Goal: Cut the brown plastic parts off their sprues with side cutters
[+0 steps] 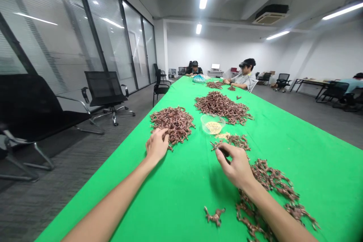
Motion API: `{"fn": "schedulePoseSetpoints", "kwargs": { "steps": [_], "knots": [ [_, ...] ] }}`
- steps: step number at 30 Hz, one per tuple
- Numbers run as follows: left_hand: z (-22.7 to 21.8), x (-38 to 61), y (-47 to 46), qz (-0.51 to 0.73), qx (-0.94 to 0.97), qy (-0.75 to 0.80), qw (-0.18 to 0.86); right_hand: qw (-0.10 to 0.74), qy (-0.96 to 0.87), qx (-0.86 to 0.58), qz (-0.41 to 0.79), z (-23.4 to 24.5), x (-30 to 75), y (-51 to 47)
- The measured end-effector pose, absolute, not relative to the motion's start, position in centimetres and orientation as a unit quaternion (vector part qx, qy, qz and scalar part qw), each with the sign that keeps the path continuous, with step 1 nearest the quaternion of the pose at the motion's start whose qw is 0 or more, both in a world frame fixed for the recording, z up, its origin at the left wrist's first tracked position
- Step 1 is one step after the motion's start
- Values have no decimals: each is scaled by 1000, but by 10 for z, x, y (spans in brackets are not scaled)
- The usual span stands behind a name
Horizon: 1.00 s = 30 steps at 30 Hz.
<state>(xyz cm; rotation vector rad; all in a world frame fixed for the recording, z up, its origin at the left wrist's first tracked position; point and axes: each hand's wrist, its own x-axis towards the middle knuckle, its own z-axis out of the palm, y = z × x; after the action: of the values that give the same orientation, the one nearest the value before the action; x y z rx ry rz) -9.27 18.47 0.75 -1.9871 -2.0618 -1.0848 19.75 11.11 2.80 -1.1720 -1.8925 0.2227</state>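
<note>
The right hand [234, 166] is pinching a small brown piece [218, 146] pointing far-left, while the half-open left hand [157, 145] is resting on the nearby heap [177, 124].

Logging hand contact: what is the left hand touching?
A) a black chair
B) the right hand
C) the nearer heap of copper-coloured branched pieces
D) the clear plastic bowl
C: the fingertips of the left hand rest on the edge of the nearer heap of copper-coloured branched pieces.
</note>
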Motion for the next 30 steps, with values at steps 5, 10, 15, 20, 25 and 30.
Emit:
{"fn": "schedulePoseSetpoints", "kwargs": {
  "steps": [5,10,15,20,25,30],
  "knots": [
    [10,-86,183,-372,-660,-651,58,434,-761,-473,90,27,198,112],
    [16,-70,172,-397,-692,-599,73,441,-758,-473,89,26,198,112],
    [18,-38,139,-364,-794,-487,-31,466,-730,-488,110,26,202,116],
    [26,-19,107,-258,-889,-324,-195,501,-688,-506,139,26,209,122],
    [27,-12,94,-199,-922,-200,-265,514,-673,-510,149,27,214,125],
    [19,-7,90,-188,-926,-179,-275,521,-664,-519,138,28,219,129]
  ]
}}
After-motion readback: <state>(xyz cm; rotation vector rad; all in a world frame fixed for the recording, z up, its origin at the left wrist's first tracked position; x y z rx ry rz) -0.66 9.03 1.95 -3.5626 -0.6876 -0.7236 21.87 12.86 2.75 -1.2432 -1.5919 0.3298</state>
